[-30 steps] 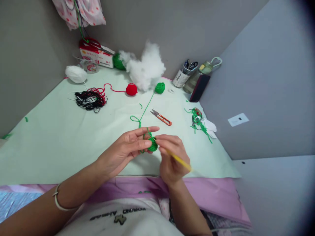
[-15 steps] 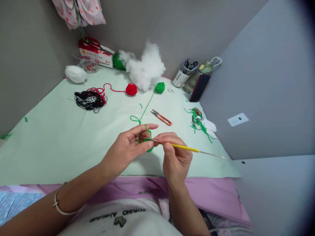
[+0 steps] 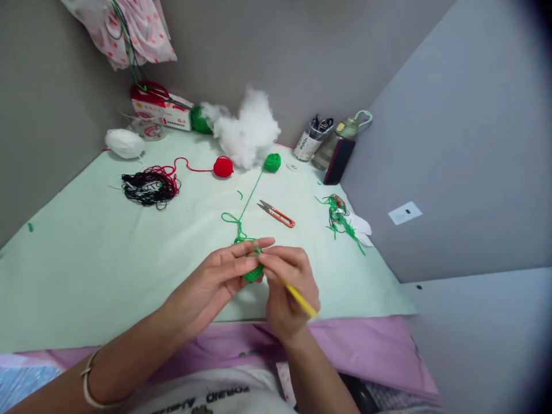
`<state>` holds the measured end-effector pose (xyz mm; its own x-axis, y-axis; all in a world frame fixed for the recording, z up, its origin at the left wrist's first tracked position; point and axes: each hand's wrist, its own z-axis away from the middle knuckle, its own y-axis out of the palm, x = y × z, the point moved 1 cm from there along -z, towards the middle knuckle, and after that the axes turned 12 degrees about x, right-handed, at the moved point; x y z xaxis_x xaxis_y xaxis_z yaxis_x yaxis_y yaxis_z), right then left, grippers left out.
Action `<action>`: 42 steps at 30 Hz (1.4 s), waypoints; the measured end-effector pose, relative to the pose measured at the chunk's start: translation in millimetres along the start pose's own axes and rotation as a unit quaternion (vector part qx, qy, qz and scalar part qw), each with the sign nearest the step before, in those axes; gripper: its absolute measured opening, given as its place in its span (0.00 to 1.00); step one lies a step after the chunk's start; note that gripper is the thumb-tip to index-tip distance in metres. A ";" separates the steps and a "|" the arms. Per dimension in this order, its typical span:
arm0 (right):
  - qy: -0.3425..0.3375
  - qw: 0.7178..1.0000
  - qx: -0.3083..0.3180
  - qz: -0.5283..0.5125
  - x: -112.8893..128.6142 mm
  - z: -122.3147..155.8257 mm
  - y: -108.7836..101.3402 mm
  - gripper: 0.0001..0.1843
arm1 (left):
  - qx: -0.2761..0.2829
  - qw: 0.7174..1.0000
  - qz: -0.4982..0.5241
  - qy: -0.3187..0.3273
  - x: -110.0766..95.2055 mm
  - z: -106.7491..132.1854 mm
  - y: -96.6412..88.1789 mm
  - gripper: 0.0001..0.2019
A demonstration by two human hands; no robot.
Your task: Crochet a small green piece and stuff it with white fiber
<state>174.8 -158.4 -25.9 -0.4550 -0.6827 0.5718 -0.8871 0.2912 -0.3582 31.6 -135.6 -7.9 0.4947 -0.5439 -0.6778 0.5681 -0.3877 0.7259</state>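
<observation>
My left hand (image 3: 215,279) pinches a small green crochet piece (image 3: 252,273) above the pale green table cover (image 3: 86,253). My right hand (image 3: 287,284) is closed round a yellow-handled crochet hook (image 3: 299,300), its tip hidden in the piece. Green yarn (image 3: 250,195) runs from the piece across the cover to a small green yarn ball (image 3: 272,162) at the back.
Orange thread snips (image 3: 276,213) lie just beyond my hands. Farther back are a red yarn ball (image 3: 223,166), a black and red thread tangle (image 3: 149,185), a white yarn ball (image 3: 124,142), white stuffing (image 3: 245,132), a red-white box (image 3: 161,109), a jar of tools (image 3: 311,139), and green scraps (image 3: 340,215) at the right.
The hook swung from pointing out to the right to pointing down toward me. Both hands closed in on the green piece. The camera tilted down a little.
</observation>
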 end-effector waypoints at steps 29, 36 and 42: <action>0.204 0.899 0.093 -0.377 -8.6 -14.4 -17.1 0.10 | -0.003 0.945 -0.327 0.017 -17.9 6.1 -2.6 0.19; 0.083 0.964 0.188 -0.169 1.7 -20.1 -31.7 0.11 | -0.031 0.909 -0.413 0.036 -21.9 7.1 -0.1 0.19; -0.042 0.954 0.296 0.040 10.2 -25.2 -31.4 0.11 | -0.035 0.869 -0.487 0.084 -15.8 6.3 -5.8 0.12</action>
<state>196.0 -157.6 9.7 -0.4894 -0.7324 0.4734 -0.6397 -0.0674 -0.7656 16.4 -129.5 -0.6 -0.1571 0.1343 -0.9784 0.8067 -0.5541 -0.2056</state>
